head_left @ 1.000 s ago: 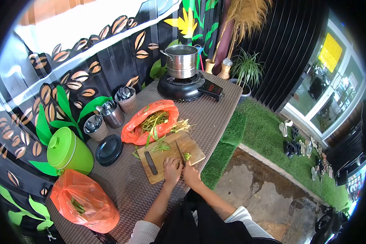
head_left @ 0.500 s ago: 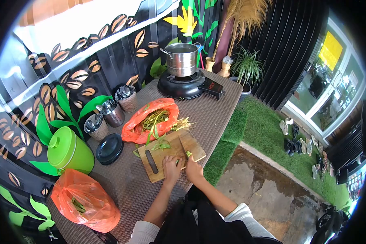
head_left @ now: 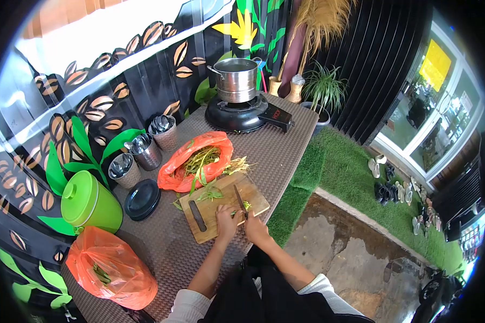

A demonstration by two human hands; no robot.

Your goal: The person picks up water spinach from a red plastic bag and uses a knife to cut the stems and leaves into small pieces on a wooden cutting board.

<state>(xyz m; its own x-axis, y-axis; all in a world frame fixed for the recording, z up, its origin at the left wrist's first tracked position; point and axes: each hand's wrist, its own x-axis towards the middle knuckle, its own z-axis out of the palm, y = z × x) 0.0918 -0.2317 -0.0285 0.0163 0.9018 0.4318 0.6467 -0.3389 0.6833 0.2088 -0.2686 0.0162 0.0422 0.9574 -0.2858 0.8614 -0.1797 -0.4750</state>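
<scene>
A wooden cutting board (head_left: 199,234) with a dark handle slot lies at the table's near edge. My right hand (head_left: 257,230) is closed around the handle of a knife (head_left: 238,198), its blade pointing away from me over the board. Beside it, my left hand (head_left: 226,222) presses on the board with curled fingers, holding green stems that are mostly hidden under them. Small chopped green pieces (head_left: 247,205) sit just right of the blade. Loose green leaves (head_left: 212,193) rest on the board's far left part. Behind the board, an open orange plastic bag (head_left: 170,176) holds leafy greens (head_left: 205,157).
A metal pot (head_left: 236,83) stands on a black portable stove (head_left: 234,119) at the far end. Leftward are cutlery cups (head_left: 146,153), dark stacked plates (head_left: 143,199), a green lidded container (head_left: 94,204) and another orange bag (head_left: 116,272). Grass matting (head_left: 339,161) lies right of the table.
The whole view has shifted slightly left. The knife has moved a little toward me over the board, while my left hand stays at nearly the same spot.
</scene>
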